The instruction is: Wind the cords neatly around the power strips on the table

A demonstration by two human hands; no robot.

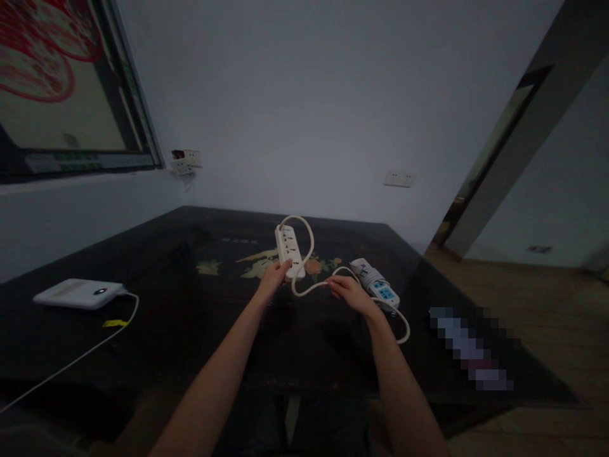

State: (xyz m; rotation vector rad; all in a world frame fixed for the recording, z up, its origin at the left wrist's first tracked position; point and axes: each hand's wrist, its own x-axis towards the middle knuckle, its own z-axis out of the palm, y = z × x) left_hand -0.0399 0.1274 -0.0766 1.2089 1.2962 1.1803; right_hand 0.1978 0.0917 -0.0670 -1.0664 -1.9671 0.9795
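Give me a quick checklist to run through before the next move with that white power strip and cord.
1. Left hand grips white power strip: ok.
2. Right hand pinches its cord: ok.
3. Cord free of knots, one open loop: ok.
4. Cord clear of blue-socket strip: cannot tell, they run close together.
5. Plug end located: cannot tell.

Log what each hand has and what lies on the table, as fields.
left hand: gripping the near end of the white power strip
right hand: pinching the cord of that strip
cord path: loops from the strip's far end round to the right hand
blue-faced power strip: on the table just right of the right hand, its own lead wound around it
white flat box: far left, cable attached
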